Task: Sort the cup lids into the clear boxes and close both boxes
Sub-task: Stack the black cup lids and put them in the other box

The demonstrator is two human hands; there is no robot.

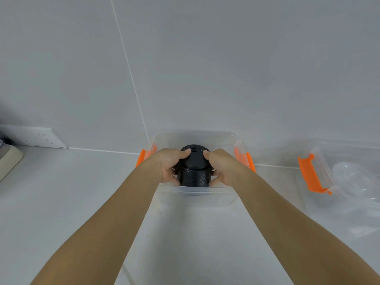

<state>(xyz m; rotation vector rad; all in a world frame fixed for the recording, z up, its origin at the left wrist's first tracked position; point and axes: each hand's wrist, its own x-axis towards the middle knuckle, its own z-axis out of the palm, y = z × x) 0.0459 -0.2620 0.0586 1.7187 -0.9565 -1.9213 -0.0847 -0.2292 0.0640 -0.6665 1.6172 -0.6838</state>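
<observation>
A stack of black cup lids (194,171) stands inside a clear box (195,136) with orange latches, set against the wall. My left hand (170,167) grips the stack's left side, thumb on the top lid. My right hand (223,167) holds the right side the same way. A second clear box (320,167) with an orange latch (308,175) sits to the right; clear lids (349,177) lie inside it. The base of the black stack is blurred behind the box's front wall.
A white tiled wall rises right behind the boxes. A white power socket (44,138) is on the wall at the left, and a beige object (9,159) lies at the left edge. A clear sheet, perhaps a box cover (185,233), lies between my forearms.
</observation>
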